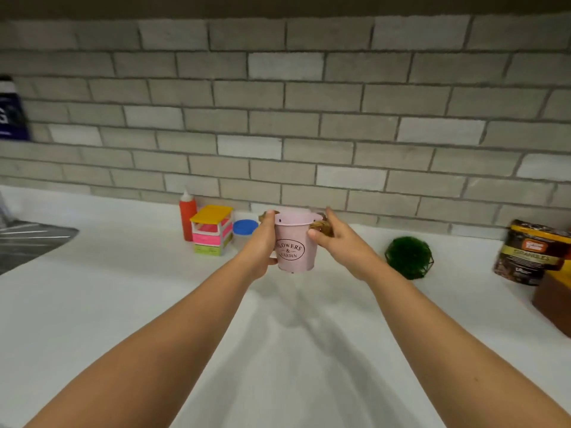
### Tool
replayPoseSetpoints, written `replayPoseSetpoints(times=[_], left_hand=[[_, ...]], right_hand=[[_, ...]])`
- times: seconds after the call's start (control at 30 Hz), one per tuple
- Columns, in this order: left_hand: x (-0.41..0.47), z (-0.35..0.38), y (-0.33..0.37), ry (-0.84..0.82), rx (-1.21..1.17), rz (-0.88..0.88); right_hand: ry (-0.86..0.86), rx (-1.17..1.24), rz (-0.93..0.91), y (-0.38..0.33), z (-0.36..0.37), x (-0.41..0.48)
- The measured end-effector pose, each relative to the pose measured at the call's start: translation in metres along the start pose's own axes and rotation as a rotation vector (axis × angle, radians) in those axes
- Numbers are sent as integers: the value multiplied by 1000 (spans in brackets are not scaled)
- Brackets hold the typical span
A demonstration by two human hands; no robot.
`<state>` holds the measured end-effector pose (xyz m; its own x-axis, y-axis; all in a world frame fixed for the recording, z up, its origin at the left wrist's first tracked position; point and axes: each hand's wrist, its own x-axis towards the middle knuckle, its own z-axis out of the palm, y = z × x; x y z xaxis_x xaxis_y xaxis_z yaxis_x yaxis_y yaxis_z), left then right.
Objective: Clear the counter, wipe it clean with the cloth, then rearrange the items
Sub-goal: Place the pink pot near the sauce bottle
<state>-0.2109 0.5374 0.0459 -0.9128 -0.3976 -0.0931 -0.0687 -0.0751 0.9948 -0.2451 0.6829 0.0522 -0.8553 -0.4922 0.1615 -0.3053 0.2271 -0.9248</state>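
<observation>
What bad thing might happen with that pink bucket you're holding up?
Three things, maybe. The pink bucket looks lifted off the counter, pinched at its sides by the left hand and right hand, so it might slip and drop. Swinging it left might knock the colourful little drawers or the red bottle. Going right, it might bump the green ball plant.

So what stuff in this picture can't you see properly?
- Inside of the pink bucket: head view, hidden by its own wall.
- Brown stuff at its rim: partly covered by the right hand; left hand covers the other side.
- Granules bag: small print blurred.
- Dark blue item and brown box: cut off by the frame edges.
- Blue lid: container under it mostly hidden.
</observation>
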Motion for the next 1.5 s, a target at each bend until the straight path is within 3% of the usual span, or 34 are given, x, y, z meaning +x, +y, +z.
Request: replayPoseSetpoints(times=[0.6,0.83,1.07,1.5], left_hand=[[19,-218,-15,216,27,14],[34,-316,-13,222,53,13],[56,-402,-16,116,23,8],[120,-426,-23,52,11,0]], right_hand=[[-278,127,-119,-25,210,91],[-243,153,-82,-48,297,120],[-126,116,-31,-70,379,128],[-49,62,-8,-45,397,189]])
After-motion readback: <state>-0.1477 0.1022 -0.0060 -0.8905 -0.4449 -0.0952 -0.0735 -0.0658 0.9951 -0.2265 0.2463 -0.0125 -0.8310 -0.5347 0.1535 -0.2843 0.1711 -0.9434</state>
